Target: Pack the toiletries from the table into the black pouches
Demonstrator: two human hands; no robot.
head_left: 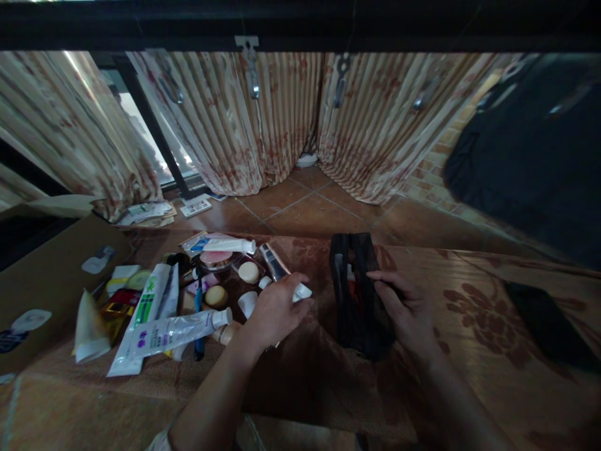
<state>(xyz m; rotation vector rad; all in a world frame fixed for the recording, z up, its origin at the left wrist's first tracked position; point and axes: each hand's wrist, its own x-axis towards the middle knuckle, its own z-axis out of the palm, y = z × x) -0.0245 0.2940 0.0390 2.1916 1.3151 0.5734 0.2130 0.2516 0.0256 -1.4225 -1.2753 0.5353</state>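
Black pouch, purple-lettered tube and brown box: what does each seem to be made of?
Black pouch: probably soft fabric, perhaps mesh, matte; its edges look pliant, but dimness hides any weave.
Purple-lettered tube: likely plastic or laminate, slightly glossy, with highlights and a flattened end.
Brown box: apparently cardboard, matte, judging by its plain flat wall.

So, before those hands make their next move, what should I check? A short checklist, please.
1. Black pouch open: ok, its top gapes.
2. Right hand on the pouch: ok, fingers at its right edge.
3. Left hand gripping the white-tipped item: ok, its tip shows between thumb and fingers.
4. Room inside the pouch: cannot tell; it is dark, with something red showing.
5. White tubes lying separately: not ok, they overlap.
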